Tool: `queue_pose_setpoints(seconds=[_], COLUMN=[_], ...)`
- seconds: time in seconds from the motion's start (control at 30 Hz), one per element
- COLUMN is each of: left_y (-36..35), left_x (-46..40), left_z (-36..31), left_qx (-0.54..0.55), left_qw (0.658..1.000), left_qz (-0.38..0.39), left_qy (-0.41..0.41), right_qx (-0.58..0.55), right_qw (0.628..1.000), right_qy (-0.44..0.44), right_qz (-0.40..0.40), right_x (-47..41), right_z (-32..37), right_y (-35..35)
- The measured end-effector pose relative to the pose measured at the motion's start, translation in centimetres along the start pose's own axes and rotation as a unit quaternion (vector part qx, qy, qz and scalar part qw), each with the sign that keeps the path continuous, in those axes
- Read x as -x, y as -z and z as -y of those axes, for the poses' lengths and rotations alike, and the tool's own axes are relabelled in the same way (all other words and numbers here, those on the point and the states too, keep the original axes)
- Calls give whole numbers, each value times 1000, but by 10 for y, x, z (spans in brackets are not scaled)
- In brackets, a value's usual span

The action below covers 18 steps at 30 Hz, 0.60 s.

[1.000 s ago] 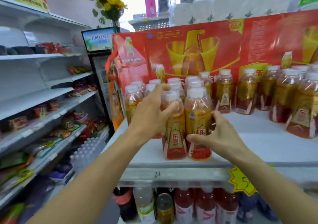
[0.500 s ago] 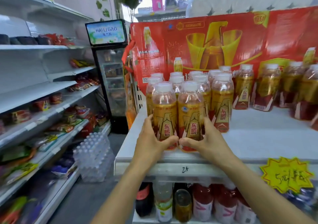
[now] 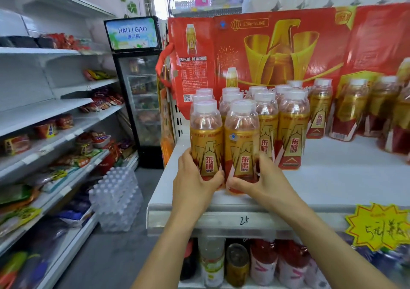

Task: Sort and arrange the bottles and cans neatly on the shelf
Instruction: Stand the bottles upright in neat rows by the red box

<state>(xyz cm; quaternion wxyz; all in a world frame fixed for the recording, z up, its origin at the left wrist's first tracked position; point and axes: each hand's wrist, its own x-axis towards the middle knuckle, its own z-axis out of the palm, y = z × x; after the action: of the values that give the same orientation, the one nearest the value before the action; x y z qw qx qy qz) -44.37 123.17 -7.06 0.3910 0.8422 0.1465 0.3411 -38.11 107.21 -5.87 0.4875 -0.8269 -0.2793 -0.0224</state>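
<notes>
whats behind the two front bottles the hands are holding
More of the same white-capped bottles stand in rows behind them, backed by a red carton. Their lower halves and exact count are covered by the front pair.

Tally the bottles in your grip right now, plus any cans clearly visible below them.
Gold-label bottles gripped: 2, the left bottle in the left hand and the right bottle in the right hand
Cans: 1, the gold can
Total: 3
</notes>
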Motion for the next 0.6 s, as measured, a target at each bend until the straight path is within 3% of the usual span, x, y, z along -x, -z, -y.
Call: queue_pose_setpoints(seconds=[0.33, 0.6], left_y=[6, 9], left_x=[-1, -2], left_z=[4, 2], left_qx=[22, 43], left_qw=[1000, 998], left_qz=[13, 35], left_qy=[1, 10], right_qx=[61, 63], right_qw=[997, 997], right_qy=[6, 6], right_qz=[-55, -48], right_x=[-6, -8], right_z=[3, 2], right_y=[-13, -14])
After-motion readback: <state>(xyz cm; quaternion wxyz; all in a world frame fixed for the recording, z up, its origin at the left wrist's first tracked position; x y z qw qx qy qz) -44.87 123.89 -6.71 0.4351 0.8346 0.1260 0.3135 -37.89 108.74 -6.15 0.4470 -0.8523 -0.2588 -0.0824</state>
